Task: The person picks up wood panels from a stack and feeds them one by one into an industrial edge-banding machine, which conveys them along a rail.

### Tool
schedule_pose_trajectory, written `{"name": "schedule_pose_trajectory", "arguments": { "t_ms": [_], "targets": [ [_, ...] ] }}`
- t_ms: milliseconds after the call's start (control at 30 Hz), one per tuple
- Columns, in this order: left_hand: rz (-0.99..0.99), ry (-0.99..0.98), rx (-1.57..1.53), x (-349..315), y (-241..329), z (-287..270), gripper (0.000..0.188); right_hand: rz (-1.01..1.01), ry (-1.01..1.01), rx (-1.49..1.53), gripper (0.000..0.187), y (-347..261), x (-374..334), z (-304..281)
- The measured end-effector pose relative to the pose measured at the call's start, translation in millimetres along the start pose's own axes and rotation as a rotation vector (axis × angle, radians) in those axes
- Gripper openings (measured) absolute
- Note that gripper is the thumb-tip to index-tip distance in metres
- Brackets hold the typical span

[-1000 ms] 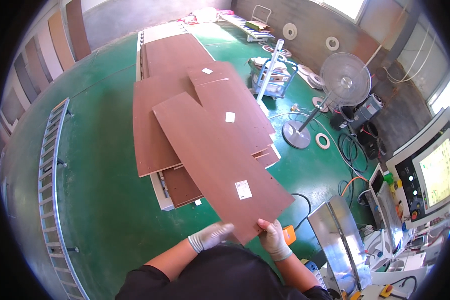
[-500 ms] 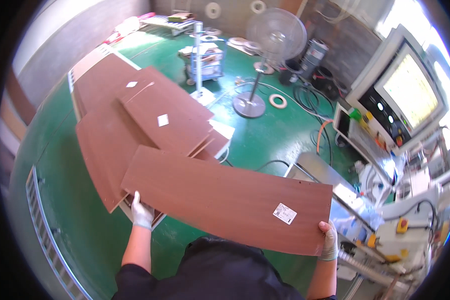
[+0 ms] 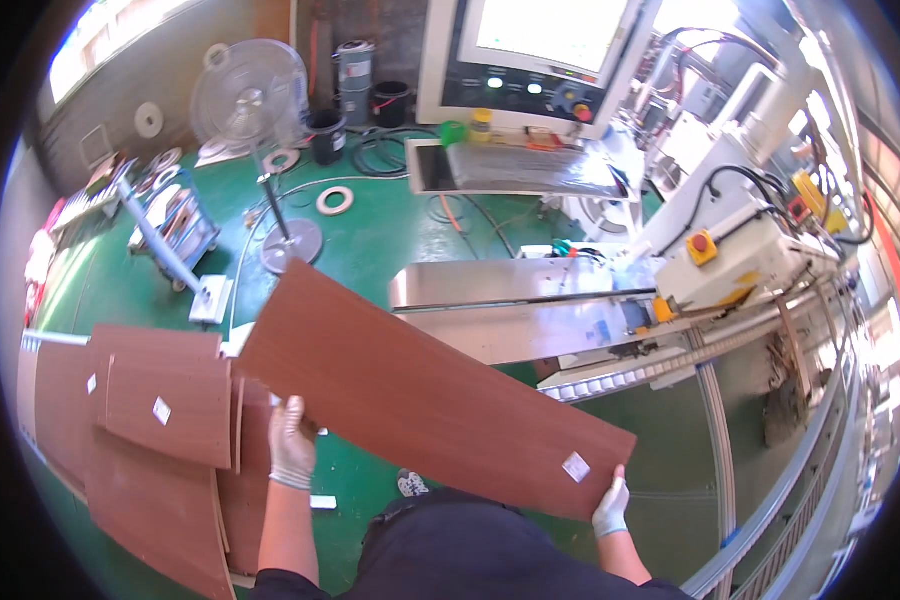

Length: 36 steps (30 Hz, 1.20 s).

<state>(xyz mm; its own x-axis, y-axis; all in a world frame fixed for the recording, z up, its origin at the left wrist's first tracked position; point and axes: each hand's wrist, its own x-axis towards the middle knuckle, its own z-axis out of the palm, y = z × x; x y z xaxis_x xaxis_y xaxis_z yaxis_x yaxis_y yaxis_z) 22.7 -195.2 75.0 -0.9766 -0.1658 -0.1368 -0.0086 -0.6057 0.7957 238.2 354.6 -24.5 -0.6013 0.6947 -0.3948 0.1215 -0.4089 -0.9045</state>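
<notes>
A long reddish-brown wooden panel (image 3: 420, 395) is held up in front of my body, slanting from upper left to lower right. A white label (image 3: 576, 467) is stuck near its right end. My left hand (image 3: 292, 440), in a pale glove, grips the lower edge by the left end. My right hand (image 3: 611, 503), also gloved, clasps the right end at the corner, thumb on the upper face. The fingers under the panel are hidden. Left of me lies a stack of similar brown panels (image 3: 160, 470), some with white labels.
Ahead is a machine with a metal bed (image 3: 510, 335), a roller rail (image 3: 610, 375) and a control screen (image 3: 545, 35). A standing fan (image 3: 292, 245) and a blue cart (image 3: 178, 225) are on the green floor at the far left, near buckets (image 3: 327, 138) and hoses (image 3: 382, 152).
My view has swung right, from the stack toward the machine. The panel has come along in both hands, away from the stack, and now tilts down more steeply to the right.
</notes>
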Motion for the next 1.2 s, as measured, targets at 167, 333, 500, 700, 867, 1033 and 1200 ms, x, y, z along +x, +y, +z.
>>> {"name": "schedule_pose_trajectory", "arguments": {
  "t_ms": [167, 333, 500, 700, 867, 1033, 1200],
  "targets": [
    [-0.476, -0.166, 0.231, 34, -102, 63, 0.031, -0.06, 0.298, 0.051, 0.073, 43, -64, -157],
    [-0.664, -0.464, 0.498, 45, -171, 136, 0.026, 0.115, 0.536, 0.205, 0.075, 90, -178, -225],
    [-0.525, -0.749, 0.896, 62, -203, 191, 0.032, 0.218, 0.669, 0.328, 0.074, 95, -237, -226],
    [-0.29, -0.888, 1.336, 77, -243, 212, 0.053, 0.245, 0.693, 0.394, 0.074, 83, -239, -224],
    [-0.336, -0.699, 1.143, 73, -288, 222, 0.054, 0.265, 0.677, 0.409, 0.074, 67, -220, -224],
    [-0.366, -0.67, 0.817, 65, -304, 245, 0.044, 0.293, 0.717, 0.44, 0.074, 60, -201, -240],
    [-0.481, -0.591, 0.735, 52, -335, 285, 0.04, 0.308, 0.806, 0.478, 0.074, 42, -158, -266]
  ]
}}
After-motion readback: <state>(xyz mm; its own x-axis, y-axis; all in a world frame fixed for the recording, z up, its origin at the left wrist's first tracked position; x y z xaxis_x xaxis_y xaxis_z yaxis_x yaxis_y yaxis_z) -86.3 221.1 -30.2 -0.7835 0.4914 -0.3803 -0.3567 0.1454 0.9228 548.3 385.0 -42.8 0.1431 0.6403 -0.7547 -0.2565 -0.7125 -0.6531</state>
